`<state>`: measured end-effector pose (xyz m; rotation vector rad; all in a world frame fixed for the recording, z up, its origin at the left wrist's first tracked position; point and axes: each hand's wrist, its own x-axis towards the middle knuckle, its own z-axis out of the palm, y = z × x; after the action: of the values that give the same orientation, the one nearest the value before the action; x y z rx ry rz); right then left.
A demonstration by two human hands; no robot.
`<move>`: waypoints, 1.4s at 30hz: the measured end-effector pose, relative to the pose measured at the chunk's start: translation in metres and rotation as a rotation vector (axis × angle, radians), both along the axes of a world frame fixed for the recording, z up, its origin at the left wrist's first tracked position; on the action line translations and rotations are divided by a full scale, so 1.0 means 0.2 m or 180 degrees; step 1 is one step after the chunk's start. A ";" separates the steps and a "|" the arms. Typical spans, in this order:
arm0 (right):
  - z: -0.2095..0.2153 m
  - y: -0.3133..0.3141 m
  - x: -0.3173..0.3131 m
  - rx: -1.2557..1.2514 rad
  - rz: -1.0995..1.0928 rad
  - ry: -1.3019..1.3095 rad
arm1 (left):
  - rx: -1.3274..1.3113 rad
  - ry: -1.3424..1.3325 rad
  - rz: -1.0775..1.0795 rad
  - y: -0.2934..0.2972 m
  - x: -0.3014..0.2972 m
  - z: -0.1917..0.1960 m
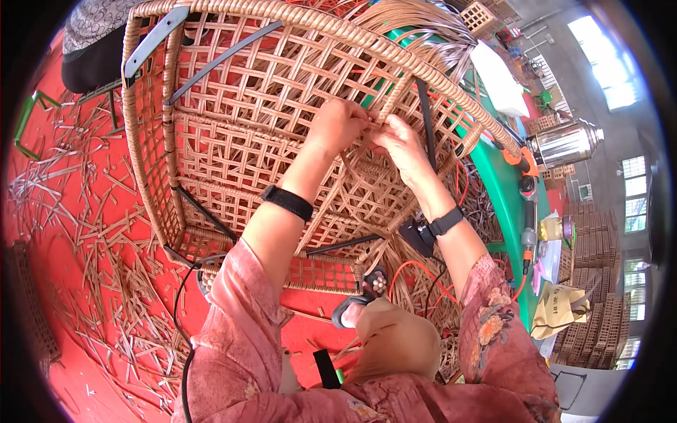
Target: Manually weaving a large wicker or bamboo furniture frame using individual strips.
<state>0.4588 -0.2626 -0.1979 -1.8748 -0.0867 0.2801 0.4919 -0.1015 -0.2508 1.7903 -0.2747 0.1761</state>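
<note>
You are working over a red floor (84, 233) littered with short cut lengths of tan cane, with a green table edge (504, 190) to your right carrying a shiny steel kettle (564, 143) and stacks of woven panels beyond it. In front of you, tipped on its side and filling the upper middle of the view, stands the large open-lattice basket-like frame of tan woven rattan on dark metal rods (240, 134).

Your left hand (340, 125) and right hand (400, 143) meet almost touching at the lattice just below the thick wrapped rim (423, 67). Both are curled in, fingers pinched on a thin tan rattan strand (371, 125) at the weave; how much of it each hand has hold of is too small to tell.

The strand looks light, springy and smooth, so it will likely want to slide and flick back; pinch it close to where it enters the weave, not far along its free length. Bent too sharply, it may kink or split. The frame itself seems stiff but light and bulky. If you need to steady it, take the wrapped rim or a metal rod (427, 120), because the open lattice will probably give under pressure.
</note>
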 end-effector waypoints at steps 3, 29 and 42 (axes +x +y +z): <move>0.03 -0.08 0.01 0.0183 0.0202 0.0213 | 0.0856 0.0535 0.0377 -0.03 -0.04 0.08; 0.47 0.00 -0.67 -0.2349 0.2128 -0.1561 | 0.1332 0.0819 -0.0239 -0.07 -0.14 0.25; 0.95 -0.84 -1.19 -0.5364 -0.0748 -0.2052 | 0.1450 0.0687 0.0201 -0.11 -0.07 0.28</move>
<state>0.2213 -0.4303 -0.0080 -3.5358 -0.0596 -0.6772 0.4780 -0.1234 -0.1949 2.2509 -0.1067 -0.0413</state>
